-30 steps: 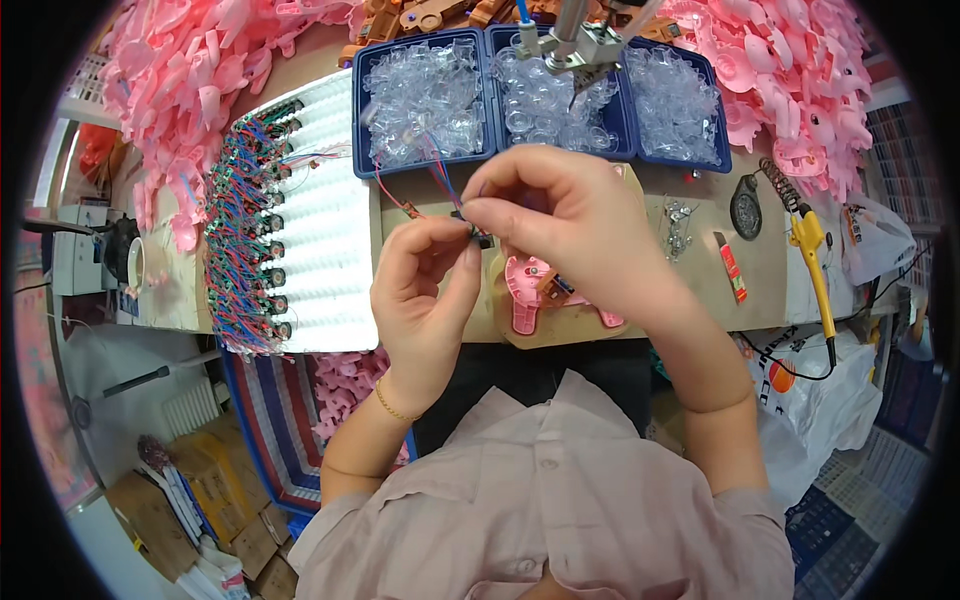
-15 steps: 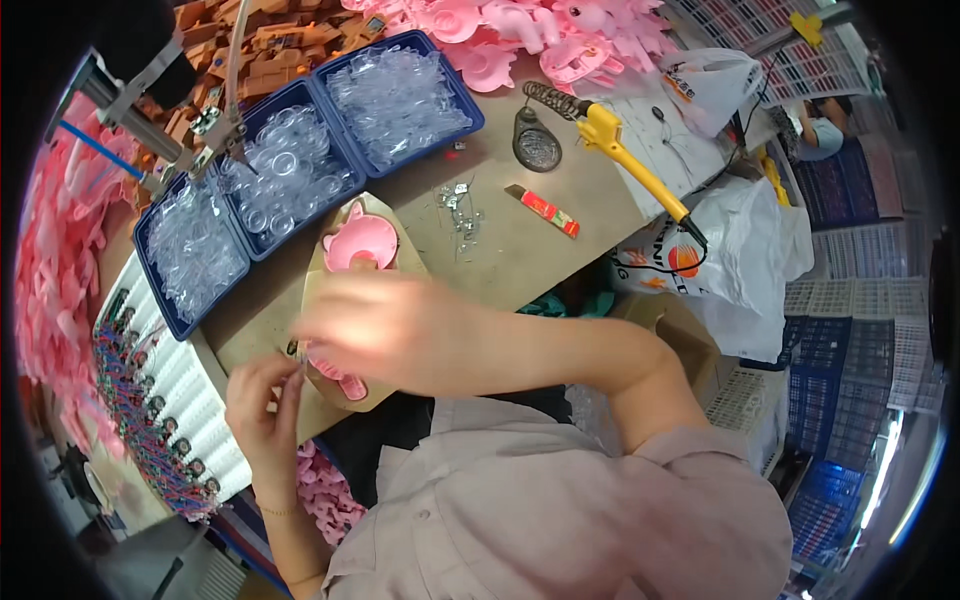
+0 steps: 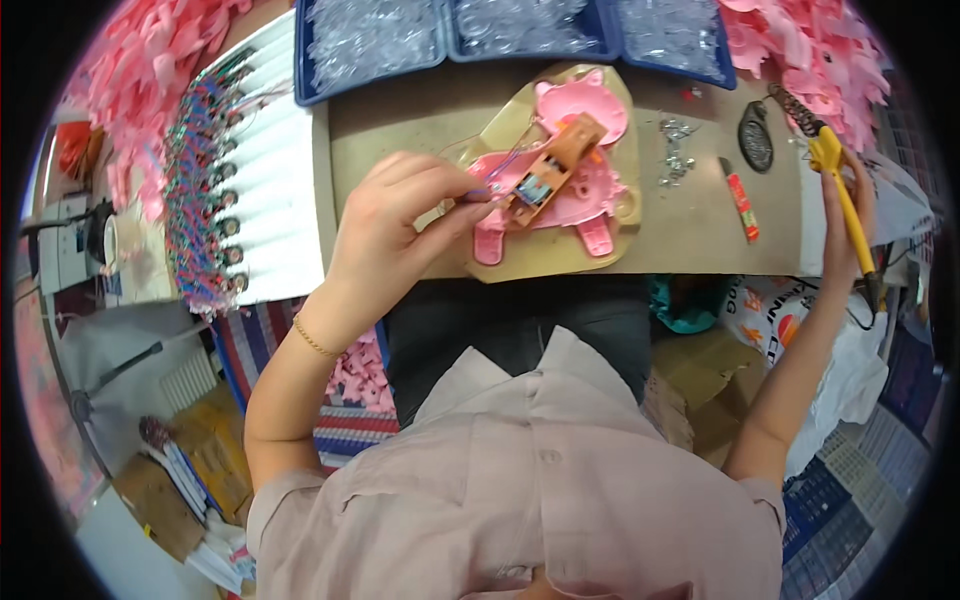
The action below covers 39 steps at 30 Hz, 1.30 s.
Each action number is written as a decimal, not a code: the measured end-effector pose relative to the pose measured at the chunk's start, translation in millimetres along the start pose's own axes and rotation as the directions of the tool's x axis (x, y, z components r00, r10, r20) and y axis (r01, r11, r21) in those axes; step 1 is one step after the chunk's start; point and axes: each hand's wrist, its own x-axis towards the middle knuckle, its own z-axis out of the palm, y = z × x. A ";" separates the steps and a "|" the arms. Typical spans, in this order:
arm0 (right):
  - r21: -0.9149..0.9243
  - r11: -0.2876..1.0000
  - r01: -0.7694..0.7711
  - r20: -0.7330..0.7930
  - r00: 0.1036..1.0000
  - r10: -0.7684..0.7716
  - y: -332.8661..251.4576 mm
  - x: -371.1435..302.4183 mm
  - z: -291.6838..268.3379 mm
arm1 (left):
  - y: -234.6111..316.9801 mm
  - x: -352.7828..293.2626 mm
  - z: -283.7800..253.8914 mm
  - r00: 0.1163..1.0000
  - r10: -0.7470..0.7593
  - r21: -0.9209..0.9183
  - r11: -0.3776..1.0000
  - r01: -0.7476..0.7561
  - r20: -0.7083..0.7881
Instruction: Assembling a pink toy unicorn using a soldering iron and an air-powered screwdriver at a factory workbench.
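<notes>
A pink plastic animal-shaped toy shell [image 3: 590, 200] lies on a tan board-like fixture [image 3: 622, 85] in front of me. An orange-brown plastic box [image 3: 572, 145] with a small circuit part sits at a slant across it. My left hand [image 3: 405, 215] is at the box's left end, thumb and fingertips pinched on thin coloured wires [image 3: 503, 165]. Far to the right, my right hand [image 3: 845, 215] is closed around the yellow handle of a soldering iron [image 3: 850, 205]. The iron's front end points into a coiled spring holder [image 3: 790, 105].
Blue trays [image 3: 450, 50] of clear plastic parts line the back. Wired parts [image 3: 205, 190] lie on a white ridged sheet [image 3: 285, 180] at left. Pink parts [image 3: 810, 60] are heaped at back right. A red cutter [image 3: 740, 205], metal bits [image 3: 675, 150] and a dark oval dish [image 3: 756, 137] lie nearby.
The view has swung round. My right hand has left the pink shell and moved right to the soldering iron. The orange-brown box now shows on the shell, with my left hand at its wires.
</notes>
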 end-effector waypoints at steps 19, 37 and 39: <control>0.471 0.881 -0.035 -0.245 0.955 0.168 -125.2 -75.6 54.2 | -5.3 -32.6 45.3 0.908 0.415 0.435 0.830 -0.349 -0.062; 0.584 0.811 0.026 -0.018 1.000 -0.020 -177.8 -62.5 139.3 | 5.5 -39.2 41.5 0.973 0.113 0.163 0.983 -0.080 -0.203; 0.471 0.880 -0.053 0.047 0.998 0.035 -173.9 -68.0 107.6 | 7.2 -37.6 42.6 0.981 -0.048 0.083 0.994 0.064 -0.186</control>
